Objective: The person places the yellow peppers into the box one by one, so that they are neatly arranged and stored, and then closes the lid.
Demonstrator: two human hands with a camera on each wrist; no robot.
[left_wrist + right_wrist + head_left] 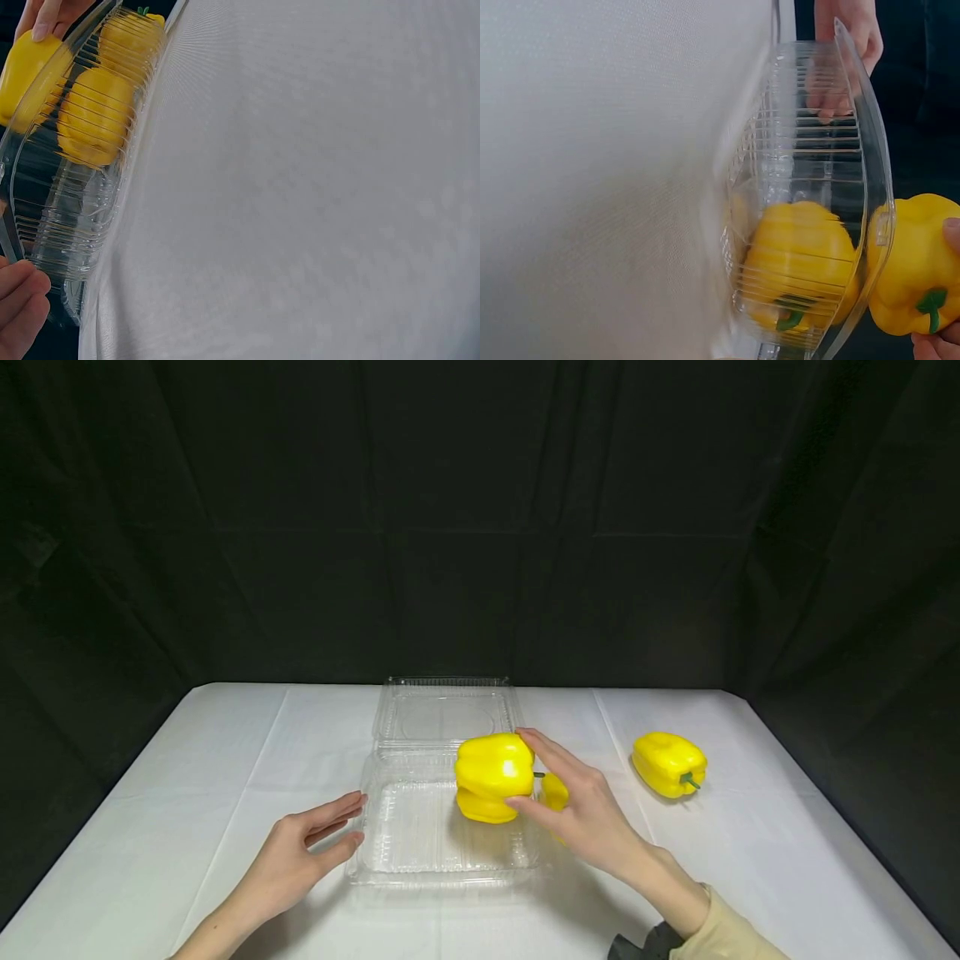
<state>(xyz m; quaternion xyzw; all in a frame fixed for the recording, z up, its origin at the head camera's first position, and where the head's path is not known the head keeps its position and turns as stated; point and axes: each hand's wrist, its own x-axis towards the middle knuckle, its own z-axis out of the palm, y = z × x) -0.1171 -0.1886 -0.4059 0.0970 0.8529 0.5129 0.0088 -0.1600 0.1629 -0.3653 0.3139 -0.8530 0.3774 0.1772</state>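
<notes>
My right hand (592,810) grips a yellow bell pepper (491,768) between fingers and thumb, above the right part of an open clear plastic clamshell container (408,822). Its short green stem (932,301) shows in the right wrist view. At the container's left side my left hand (296,856) has its fingers extended, fingertips against or very near the edge. Behind my right hand, a second yellow bell pepper (553,789) is partly hidden. Both wrist views show a yellow bell pepper (799,247) through the ribbed wall; whether it lies inside or behind, I cannot tell.
Another yellow bell pepper (667,766) lies on the white-covered table (247,735) to the right. The container's lid (450,714) is folded back, away from me. A black curtain (480,527) hangs behind the table.
</notes>
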